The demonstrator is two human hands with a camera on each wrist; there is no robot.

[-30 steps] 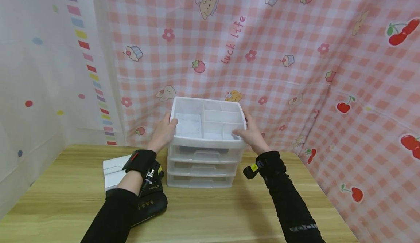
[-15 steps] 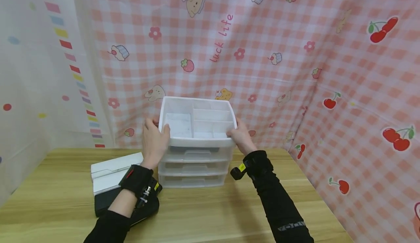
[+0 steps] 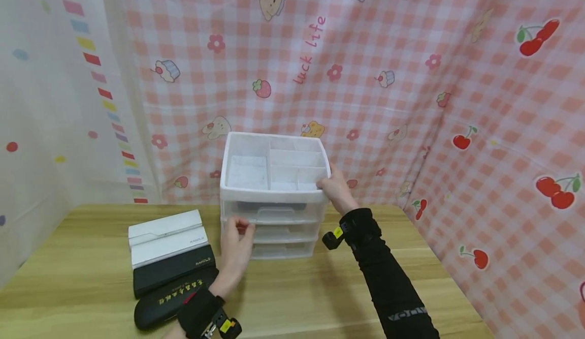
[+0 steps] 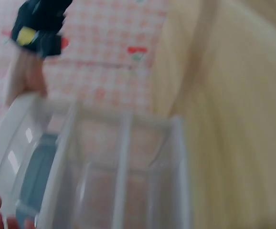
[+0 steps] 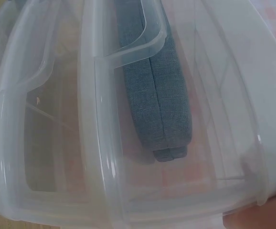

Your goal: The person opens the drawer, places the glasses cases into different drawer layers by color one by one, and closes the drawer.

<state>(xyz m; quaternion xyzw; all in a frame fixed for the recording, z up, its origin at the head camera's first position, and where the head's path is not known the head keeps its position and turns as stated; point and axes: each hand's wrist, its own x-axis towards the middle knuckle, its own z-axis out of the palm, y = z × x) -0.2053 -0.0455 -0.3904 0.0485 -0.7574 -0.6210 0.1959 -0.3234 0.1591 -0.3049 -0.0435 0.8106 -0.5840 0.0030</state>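
A white plastic drawer organizer [image 3: 274, 195] with several clear drawers and an open divided top stands on the table. My right hand [image 3: 337, 189] grips its right rim, thumb over the top edge. In front of the drawers' left half is my left hand [image 3: 238, 250], fingers loosely bent close to the top drawer [image 3: 242, 209]; nothing shows in its grasp. In the left wrist view its fingertips [image 4: 14, 223] appear blurred by that drawer. Through the clear front, the right wrist view shows a blue-grey fabric case [image 5: 159, 95] lying in the top drawer.
Left of the organizer lie a white case [image 3: 169, 237], a black case [image 3: 173, 270] with small lettering and a rounded black case [image 3: 171, 298] with gold characters, side by side on the wooden table [image 3: 365, 298]. A pink checked curtain [image 3: 274, 110] hangs close behind.
My left hand has left the organizer's left rim and come down and forward to the drawer fronts, uncovering the cases. My right hand keeps its hold on the right rim.
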